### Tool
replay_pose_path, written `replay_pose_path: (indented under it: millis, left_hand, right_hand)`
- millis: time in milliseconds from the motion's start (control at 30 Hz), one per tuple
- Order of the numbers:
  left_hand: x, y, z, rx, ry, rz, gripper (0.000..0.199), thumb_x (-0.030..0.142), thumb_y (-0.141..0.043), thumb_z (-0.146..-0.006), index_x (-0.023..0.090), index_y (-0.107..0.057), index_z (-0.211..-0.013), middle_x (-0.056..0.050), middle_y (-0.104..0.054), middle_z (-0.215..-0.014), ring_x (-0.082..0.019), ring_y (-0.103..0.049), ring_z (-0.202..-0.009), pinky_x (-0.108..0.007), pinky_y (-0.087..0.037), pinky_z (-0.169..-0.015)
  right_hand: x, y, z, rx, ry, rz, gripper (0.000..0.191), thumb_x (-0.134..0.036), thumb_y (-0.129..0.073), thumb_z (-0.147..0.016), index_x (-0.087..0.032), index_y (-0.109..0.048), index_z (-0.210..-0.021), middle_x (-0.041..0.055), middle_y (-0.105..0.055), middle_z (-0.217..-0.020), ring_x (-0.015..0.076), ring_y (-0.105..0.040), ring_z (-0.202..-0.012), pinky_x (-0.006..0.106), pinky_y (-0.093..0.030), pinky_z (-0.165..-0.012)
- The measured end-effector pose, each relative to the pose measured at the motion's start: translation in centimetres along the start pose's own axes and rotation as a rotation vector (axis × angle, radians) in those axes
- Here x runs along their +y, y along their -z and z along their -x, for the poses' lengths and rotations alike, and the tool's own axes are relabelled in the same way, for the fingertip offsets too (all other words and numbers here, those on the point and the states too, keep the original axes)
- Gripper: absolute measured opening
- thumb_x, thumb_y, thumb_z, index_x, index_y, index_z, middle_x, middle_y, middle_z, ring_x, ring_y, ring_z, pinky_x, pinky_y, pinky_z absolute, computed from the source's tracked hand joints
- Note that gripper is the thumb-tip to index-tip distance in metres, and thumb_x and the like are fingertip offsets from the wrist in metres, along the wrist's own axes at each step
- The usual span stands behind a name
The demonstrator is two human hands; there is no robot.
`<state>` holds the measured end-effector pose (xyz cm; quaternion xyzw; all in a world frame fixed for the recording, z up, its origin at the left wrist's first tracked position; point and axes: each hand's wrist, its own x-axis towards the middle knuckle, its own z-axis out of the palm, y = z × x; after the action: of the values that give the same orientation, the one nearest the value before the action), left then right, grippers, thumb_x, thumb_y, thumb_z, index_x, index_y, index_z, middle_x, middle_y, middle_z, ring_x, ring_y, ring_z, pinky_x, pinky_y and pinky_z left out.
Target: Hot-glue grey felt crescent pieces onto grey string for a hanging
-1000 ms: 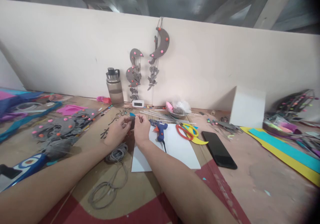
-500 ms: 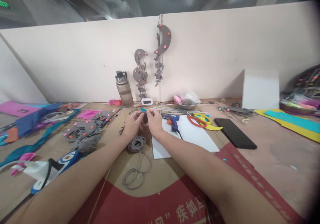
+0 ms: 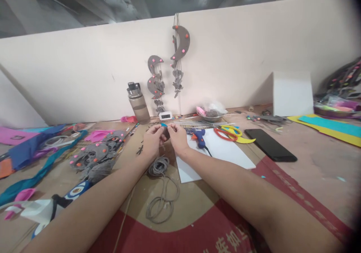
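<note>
At the middle of a cluttered desk (image 3: pixel 321 192), in front of a pale upright partition (image 3: pixel 231 53), I have the left hand (image 3: pixel 152 138) and the right hand (image 3: pixel 178 138) drawn together above a brown-and-red sheet of printed cardboard (image 3: pixel 186 208), watched from a distance through the head camera. Both grips are closed, each pinching at a small, flat, dark grey piece (image 3: pixel 166 133) held between them, with a bright blue scrap (image 3: pixel 164 125) showing at the fingertips; whether the two are joined, I cannot tell. From my left grip the dark piece lies just to the right, from my right grip just to the left, so neither hand is clearly nearer. Its long axis is hidden behind the fingers. Below the hands, on my side of the cardboard, sits a wound coil of thin grey cord (image 3: pixel 158 166), its loose loops trailing towards me. Just to the right, a blue glue gun with an orange trigger (image 3: pixel 200 137) rests on a flat white board (image 3: pixel 225 149), nearer the right hand than the left. Farther right, a black smartphone (image 3: pixel 270 145) lies on the desk, well apart from both grips.
</note>
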<state>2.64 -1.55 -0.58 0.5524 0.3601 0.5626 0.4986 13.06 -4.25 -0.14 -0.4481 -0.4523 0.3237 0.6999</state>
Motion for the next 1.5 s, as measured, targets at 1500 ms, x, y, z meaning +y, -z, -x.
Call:
replay_pose_path:
  millis: [1500]
  left_hand:
    - [0.3, 0.7, 0.8, 0.032, -0.342, -0.287, 0.027, 0.022, -0.074, -0.072, 0.018, -0.064, -0.097, -0.007, -0.069, -0.100, -0.021, -0.065, -0.099, -0.033, -0.048, -0.089]
  right_hand:
    - [1.1, 0.3, 0.1, -0.094, -0.028, -0.030, 0.022, -0.043, -0.063, -0.077, -0.021, -0.061, -0.080, -0.0047, -0.054, -0.062, 0.0127, -0.049, -0.063, 0.024, -0.040, -0.060]
